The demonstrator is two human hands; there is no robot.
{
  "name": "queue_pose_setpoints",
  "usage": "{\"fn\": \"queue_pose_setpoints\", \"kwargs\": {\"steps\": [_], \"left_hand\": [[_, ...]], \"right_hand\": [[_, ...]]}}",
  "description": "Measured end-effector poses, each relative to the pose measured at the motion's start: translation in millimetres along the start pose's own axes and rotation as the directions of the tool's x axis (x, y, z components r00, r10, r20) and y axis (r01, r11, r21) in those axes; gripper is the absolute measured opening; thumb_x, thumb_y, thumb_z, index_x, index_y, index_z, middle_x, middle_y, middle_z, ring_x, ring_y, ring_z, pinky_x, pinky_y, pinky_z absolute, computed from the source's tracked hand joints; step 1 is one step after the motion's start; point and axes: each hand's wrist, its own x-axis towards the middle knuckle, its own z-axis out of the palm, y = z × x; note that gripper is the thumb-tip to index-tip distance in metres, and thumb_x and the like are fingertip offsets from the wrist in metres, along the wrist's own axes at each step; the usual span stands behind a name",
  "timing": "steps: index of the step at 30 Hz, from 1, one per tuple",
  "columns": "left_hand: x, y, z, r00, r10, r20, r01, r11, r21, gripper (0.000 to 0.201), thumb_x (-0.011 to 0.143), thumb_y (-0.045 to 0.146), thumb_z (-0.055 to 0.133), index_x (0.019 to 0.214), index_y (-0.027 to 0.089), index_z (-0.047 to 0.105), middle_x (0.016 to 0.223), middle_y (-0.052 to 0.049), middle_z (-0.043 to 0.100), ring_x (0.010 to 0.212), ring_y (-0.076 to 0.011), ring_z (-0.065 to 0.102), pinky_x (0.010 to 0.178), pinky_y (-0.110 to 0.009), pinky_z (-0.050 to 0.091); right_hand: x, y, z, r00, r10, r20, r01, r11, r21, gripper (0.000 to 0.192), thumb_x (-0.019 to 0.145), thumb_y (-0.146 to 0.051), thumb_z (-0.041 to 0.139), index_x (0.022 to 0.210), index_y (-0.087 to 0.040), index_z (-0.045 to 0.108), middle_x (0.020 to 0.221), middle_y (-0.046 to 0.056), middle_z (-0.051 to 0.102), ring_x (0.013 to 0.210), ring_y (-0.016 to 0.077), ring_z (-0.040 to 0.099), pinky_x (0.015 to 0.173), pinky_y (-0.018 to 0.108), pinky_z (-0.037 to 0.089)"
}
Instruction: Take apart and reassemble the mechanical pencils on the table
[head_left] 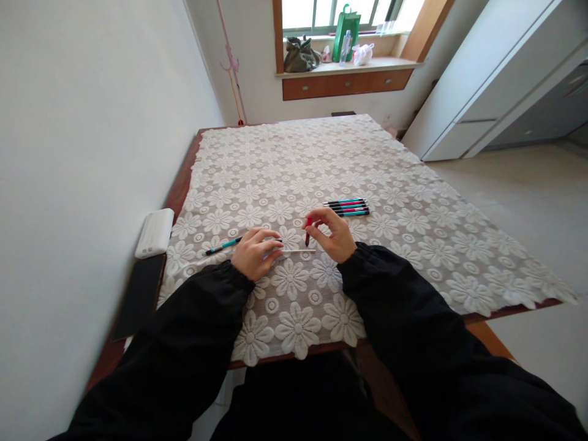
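Observation:
My left hand point(257, 252) is closed near the front of the table. A thin white stick point(299, 251) sticks out to the right from between its thumb and fingertips. A blue and black pen point(223, 246) lies on the lace tablecloth, its right end hidden behind that hand. Just to the right, my right hand point(334, 236) pinches a short red and black pen part point(307, 232), held upright with the black end down, above the white stick's right end. Beyond the right hand, several pens point(348, 207) in blue, red and black lie side by side.
A white lace tablecloth point(285, 165) covers the dark wooden table. At the left edge, by the wall, are a white box-shaped device point(155, 233) and a dark flat object point(140, 297). Bags stand on the windowsill point(331, 66), and a white cabinet point(478, 79) is at right.

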Motion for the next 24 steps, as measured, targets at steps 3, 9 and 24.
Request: {"fn": "queue_pose_setpoints", "kwargs": {"steps": [3,9,24], "left_hand": [[-0.7,-1.2,0.3,1.0,0.01,0.019,-0.01,1.0,0.016,0.011,0.091,0.028,0.069,0.099,0.025,0.077,0.115,-0.005,0.073,0.111,-0.0254,0.061,0.101,-0.046,0.051],[-1.4,-1.2,-0.3,0.998,0.012,0.054,-0.014,0.999,0.035,0.012,0.091,0.03,0.069,0.098,0.026,0.078,0.117,-0.004,0.073,0.111,-0.0251,0.061,0.101,-0.045,0.051],[-1.1,2.7,-2.4,0.997,-0.06,0.052,0.059,0.998,0.035,0.008,0.089,0.029,0.071,0.088,0.024,0.077,0.11,-0.004,0.074,0.105,-0.024,0.061,0.096,-0.043,0.052]], "right_hand": [[1.2,-1.3,-1.6,0.997,-0.011,-0.071,0.009,1.0,-0.026,0.019,0.094,-0.037,0.065,0.107,-0.024,0.059,0.094,0.004,0.072,0.088,0.0198,0.07,0.083,0.038,0.056],[1.8,4.7,0.6,0.998,0.062,-0.025,-0.06,0.995,0.075,0.025,0.092,-0.038,0.069,0.108,-0.024,0.055,0.089,0.002,0.075,0.086,0.0205,0.073,0.086,0.04,0.055],[-1.6,1.0,1.8,0.997,-0.052,-0.05,0.054,0.998,0.041,0.033,0.094,-0.027,0.067,0.126,-0.026,0.057,0.094,0.002,0.077,0.079,0.0178,0.071,0.083,0.038,0.056]]}}
